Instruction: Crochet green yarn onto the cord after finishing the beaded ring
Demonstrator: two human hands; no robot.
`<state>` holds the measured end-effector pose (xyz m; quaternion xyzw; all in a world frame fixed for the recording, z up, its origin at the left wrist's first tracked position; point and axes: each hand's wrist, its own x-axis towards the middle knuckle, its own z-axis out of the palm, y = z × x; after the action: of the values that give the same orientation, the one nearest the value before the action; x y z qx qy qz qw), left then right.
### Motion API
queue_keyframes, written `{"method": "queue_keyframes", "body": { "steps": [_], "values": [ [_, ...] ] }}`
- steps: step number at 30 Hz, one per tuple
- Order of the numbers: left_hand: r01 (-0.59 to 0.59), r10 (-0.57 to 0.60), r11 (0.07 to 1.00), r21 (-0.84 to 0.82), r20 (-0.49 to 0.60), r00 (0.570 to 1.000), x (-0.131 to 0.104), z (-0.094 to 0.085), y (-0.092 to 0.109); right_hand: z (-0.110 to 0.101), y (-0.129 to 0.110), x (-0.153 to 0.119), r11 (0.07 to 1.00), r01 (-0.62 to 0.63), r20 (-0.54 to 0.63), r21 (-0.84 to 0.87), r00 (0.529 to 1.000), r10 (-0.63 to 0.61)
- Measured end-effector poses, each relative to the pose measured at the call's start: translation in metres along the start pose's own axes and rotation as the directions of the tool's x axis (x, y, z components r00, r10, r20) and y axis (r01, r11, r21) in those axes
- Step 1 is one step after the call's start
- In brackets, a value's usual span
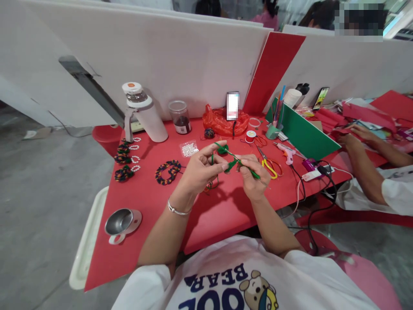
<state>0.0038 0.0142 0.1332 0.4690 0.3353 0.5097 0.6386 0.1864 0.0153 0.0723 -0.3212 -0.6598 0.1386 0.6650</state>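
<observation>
My left hand (200, 171) pinches a small green crochet piece (231, 165), with green yarn looped round its fingers and over the raised index finger. In my right hand (255, 178) is a crochet hook (231, 153) with a green handle; its metal shaft points up and left and meets the green piece. Just beyond the fingers lies a bit of green yarn (222, 149). A braided multicoloured ring (167, 172) rests on the table, left of my left hand. Yellow-handled scissors (269, 167) lie beyond my right hand.
On the red table (222, 219) stand a metal cup (122, 221), a tilted-looking thermos (150, 118), a jar (180, 118) and a phone (232, 105). A bag of white beads (189, 149) lies mid-table. A glue gun (285, 151) and power strip (318, 173) sit right, near a co-worker's arms (364, 165).
</observation>
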Motion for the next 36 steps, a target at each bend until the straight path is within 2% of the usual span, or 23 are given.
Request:
{"method": "queue_keyframes", "body": {
  "steps": [2, 4, 7, 9, 14, 20, 26, 36],
  "values": [
    [0.014, -0.014, 1.0, -0.013, 0.017, 1.0, 0.001, -0.003, 0.0, 0.003, 0.001, 0.0, 0.992, -0.062, -0.001, 0.105, 0.998, 0.063],
    [-0.045, 0.045, 0.999, 0.011, -0.001, 0.999, 0.001, -0.003, 0.001, 0.005, -0.001, 0.001, 0.987, -0.086, 0.003, 0.132, 0.996, 0.086],
    [-0.157, 0.16, 0.984, 0.082, -0.043, 0.986, 0.001, -0.001, 0.001, 0.005, -0.007, 0.004, 0.994, -0.097, 0.014, 0.054, 0.995, 0.096],
    [-0.183, 0.19, 0.976, 0.119, -0.049, 0.981, 0.0, 0.0, 0.001, 0.004, -0.012, 0.005, 0.995, -0.098, 0.023, 0.006, 0.995, 0.098],
    [-0.164, 0.175, 0.97, 0.179, -0.042, 0.984, -0.004, 0.002, 0.003, 0.001, -0.017, 0.008, 0.998, -0.056, 0.022, 0.021, 0.998, 0.056],
    [-0.153, 0.163, 0.966, 0.21, -0.03, 0.986, -0.006, 0.005, 0.007, -0.002, -0.017, 0.012, 0.998, -0.064, 0.015, 0.017, 0.998, 0.064],
    [-0.173, 0.182, 0.961, 0.216, -0.019, 0.983, -0.004, 0.005, 0.002, -0.004, -0.016, 0.006, 0.994, -0.11, 0.105, 0.004, 0.989, 0.109],
    [-0.186, 0.202, 0.95, 0.25, -0.039, 0.979, -0.005, 0.008, 0.003, 0.006, -0.015, 0.008, 0.923, -0.35, 0.069, 0.16, 0.937, 0.343]
  ]
}}
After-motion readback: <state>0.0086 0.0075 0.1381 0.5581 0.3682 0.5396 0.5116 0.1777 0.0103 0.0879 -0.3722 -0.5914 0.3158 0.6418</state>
